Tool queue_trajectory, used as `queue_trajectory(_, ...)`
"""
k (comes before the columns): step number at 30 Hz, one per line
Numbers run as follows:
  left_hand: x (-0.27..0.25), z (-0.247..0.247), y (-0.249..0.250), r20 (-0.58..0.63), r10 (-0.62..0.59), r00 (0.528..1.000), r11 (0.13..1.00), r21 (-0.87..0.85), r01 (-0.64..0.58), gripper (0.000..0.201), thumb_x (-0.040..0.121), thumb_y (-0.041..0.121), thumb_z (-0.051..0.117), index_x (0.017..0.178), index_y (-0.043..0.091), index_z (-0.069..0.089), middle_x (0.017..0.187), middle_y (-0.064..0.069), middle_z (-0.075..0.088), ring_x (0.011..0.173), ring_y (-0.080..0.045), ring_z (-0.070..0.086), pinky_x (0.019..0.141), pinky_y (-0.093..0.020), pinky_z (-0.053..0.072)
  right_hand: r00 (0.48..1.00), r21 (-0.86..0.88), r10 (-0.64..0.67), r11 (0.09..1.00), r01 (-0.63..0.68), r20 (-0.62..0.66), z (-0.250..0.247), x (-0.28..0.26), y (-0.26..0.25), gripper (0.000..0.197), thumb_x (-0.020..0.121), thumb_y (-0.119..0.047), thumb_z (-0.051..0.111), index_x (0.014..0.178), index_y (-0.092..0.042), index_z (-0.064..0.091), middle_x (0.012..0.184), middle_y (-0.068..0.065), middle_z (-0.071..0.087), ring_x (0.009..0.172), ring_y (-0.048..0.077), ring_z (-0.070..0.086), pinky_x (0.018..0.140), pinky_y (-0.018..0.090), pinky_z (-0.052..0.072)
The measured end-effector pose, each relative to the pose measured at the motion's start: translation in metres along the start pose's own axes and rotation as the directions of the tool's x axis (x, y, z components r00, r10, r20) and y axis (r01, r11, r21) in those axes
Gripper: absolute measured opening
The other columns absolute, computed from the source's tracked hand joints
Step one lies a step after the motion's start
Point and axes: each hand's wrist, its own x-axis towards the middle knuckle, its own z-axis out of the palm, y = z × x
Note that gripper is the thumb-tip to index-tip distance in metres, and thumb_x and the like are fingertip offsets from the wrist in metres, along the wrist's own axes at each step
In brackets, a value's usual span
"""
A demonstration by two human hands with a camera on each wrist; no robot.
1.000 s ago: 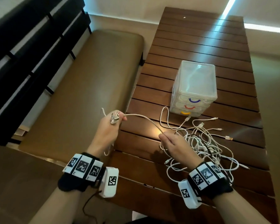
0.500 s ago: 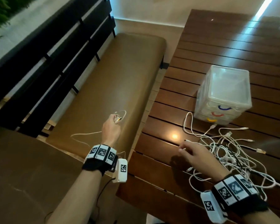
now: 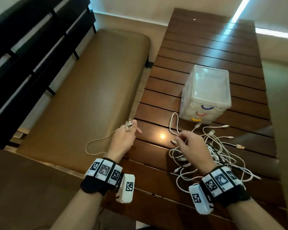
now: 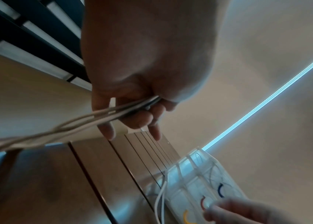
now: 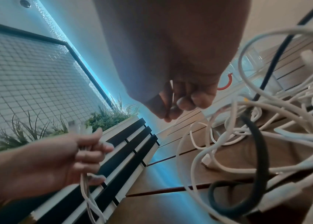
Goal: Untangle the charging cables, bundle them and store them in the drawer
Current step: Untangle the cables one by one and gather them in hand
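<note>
A tangle of white charging cables (image 3: 226,153), with one black cable (image 5: 258,153) among them, lies on the wooden slat table (image 3: 204,47) in front of a clear three-drawer unit (image 3: 206,95); its drawers are closed. My left hand (image 3: 123,140) hovers at the table's left edge and grips folded strands of a white cable (image 4: 86,119). The cable's plugs (image 3: 128,126) stick up above the fingers and a loop (image 3: 93,147) trails over the bench. My right hand (image 3: 192,148) is over the left side of the tangle, fingers curled, pinching a thin white cable (image 5: 172,94).
A brown padded bench (image 3: 90,97) with a black slatted backrest (image 3: 32,47) runs along the table's left side. The drawer unit has blue, red and yellow handles (image 3: 201,114). Loose plugs (image 3: 239,146) fan out to the right of the pile.
The white cable stretched between both hands came free of the pile. My left hand swung out over the bench with it, then back to the table edge. My right hand now pinches another strand.
</note>
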Motion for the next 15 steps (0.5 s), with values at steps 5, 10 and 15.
queue_trajectory(5, -0.005, 0.024, 0.021, 0.109, 0.055, 0.993, 0.998, -0.031, -0.052, 0.065, 0.097, 0.064, 0.024, 0.074, 0.027, 0.071, 0.056, 0.007, 0.048, 0.053, -0.007, 0.047, 0.058, -0.030, 0.040, 0.999, -0.299, 0.027, 0.954, -0.020, 0.019, 0.013, 0.006, 0.005, 0.024, 0.097, -0.024, 0.057, 0.112, -0.011, 0.070, 0.111, 0.006, 0.062, 0.105, 0.022, 0.052, 0.093, 0.032, 0.044)
queue_trajectory(10, -0.007, 0.038, 0.027, 0.186, 0.068, 0.980, 0.997, -0.050, -0.060, 0.065, 0.096, 0.066, 0.024, 0.078, 0.027, 0.074, 0.058, 0.007, 0.049, 0.059, -0.008, 0.049, 0.065, -0.032, 0.041, 0.963, -0.525, 0.202, 0.847, -0.080, 0.179, 0.023, 0.004, 0.009, 0.028, 0.097, -0.024, 0.048, 0.111, -0.009, 0.066, 0.119, 0.011, 0.063, 0.116, 0.030, 0.050, 0.098, 0.039, 0.042)
queue_trajectory(15, -0.010, 0.043, 0.022, 0.214, 0.062, 0.975, 0.998, -0.015, -0.060, 0.063, 0.097, 0.064, 0.033, 0.076, 0.025, 0.078, 0.069, -0.005, 0.065, 0.067, -0.005, 0.058, 0.068, -0.029, 0.046, 0.944, -0.554, 0.269, 0.824, -0.122, 0.192, 0.025, 0.003, 0.008, 0.025, 0.096, -0.023, 0.047, 0.102, -0.009, 0.067, 0.109, 0.009, 0.068, 0.114, 0.029, 0.050, 0.094, 0.040, 0.042)
